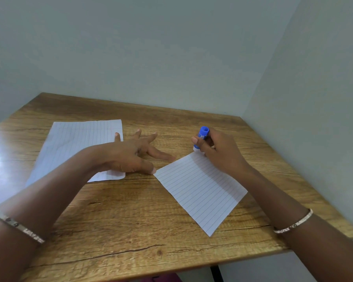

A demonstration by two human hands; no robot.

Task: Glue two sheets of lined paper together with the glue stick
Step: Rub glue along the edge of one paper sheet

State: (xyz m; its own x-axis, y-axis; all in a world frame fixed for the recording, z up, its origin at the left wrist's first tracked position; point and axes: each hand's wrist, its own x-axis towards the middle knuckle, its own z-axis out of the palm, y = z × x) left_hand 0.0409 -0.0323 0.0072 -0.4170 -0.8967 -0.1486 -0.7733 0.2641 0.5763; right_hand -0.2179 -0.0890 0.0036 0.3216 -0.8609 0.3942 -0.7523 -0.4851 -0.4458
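Two sheets of lined paper lie on the wooden table (130, 216). The left sheet (77, 143) lies flat at the back left. The right sheet (200, 190) lies turned at an angle in front of my right hand. My right hand (218, 151) grips a blue glue stick (201, 138) upright, its lower end touching the far corner of the right sheet. My left hand (130, 155) hovers with fingers spread between the two sheets, its thumb tip at the right sheet's left corner, and it holds nothing.
The table stands in a corner, with pale walls (171, 58) close behind and to the right. Its front edge (151, 273) runs across the bottom of the view. I wear a bracelet on each wrist.
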